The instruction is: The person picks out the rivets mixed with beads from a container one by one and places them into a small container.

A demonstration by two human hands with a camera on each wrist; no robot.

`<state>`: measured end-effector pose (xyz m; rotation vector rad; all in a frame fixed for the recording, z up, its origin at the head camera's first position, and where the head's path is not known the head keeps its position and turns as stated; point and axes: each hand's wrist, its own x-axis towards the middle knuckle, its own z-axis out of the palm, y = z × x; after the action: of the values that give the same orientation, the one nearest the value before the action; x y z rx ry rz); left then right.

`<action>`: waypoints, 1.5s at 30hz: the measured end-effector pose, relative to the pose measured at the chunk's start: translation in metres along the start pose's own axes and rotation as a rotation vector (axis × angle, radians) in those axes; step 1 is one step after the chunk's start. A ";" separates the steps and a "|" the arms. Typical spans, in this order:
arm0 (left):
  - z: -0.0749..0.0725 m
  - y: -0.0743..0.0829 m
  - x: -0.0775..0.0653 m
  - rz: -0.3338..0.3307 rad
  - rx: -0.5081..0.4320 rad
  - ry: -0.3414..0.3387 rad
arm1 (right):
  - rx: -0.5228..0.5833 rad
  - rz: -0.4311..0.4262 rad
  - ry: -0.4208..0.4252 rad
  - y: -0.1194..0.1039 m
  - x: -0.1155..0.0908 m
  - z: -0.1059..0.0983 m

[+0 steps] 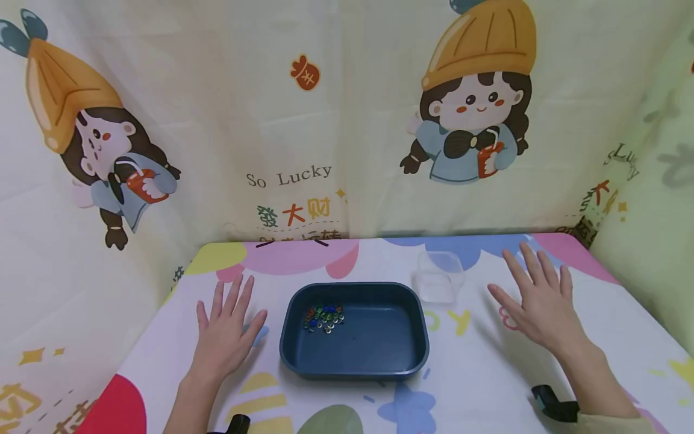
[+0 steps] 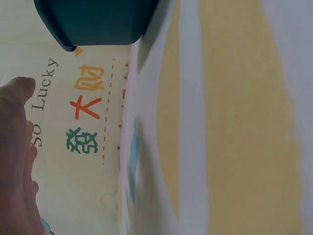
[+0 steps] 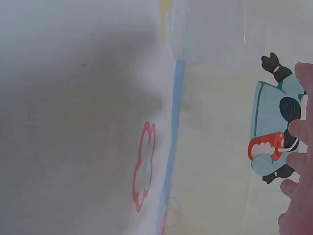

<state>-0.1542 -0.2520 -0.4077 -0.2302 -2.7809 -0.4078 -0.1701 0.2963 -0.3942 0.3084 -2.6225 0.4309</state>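
"First entry?"
"My left hand (image 1: 223, 337): released, fingers spread, beside one dark blue tray (image 1: 374, 346). My right hand (image 1: 544, 310): likewise, near one clear container (image 1: 438, 289)."
"Tray?"
"On the table (image 1: 472, 386), between my hands. Inside, left half: clustered multicoloured pieces (image 1: 325, 316), too small to be certain, possibly glass beads."

The cloth backdrop (image 1: 374, 132) reads "So Lucky" (image 1: 289, 176) (with a colourful "發大财" (image 1: 293, 212) just below).
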 end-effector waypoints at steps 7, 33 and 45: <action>-0.004 0.003 0.005 -0.006 -0.033 -0.014 | 0.006 -0.015 0.014 -0.003 0.005 -0.004; 0.002 0.025 0.022 0.053 -0.148 0.027 | 0.095 -0.064 0.039 -0.042 0.028 0.001; 0.012 0.043 0.036 0.045 -0.407 -0.025 | 0.177 -0.103 0.073 -0.067 0.039 0.007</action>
<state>-0.1824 -0.2041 -0.3961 -0.3914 -2.6835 -0.9627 -0.1874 0.2263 -0.3647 0.4740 -2.4892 0.6280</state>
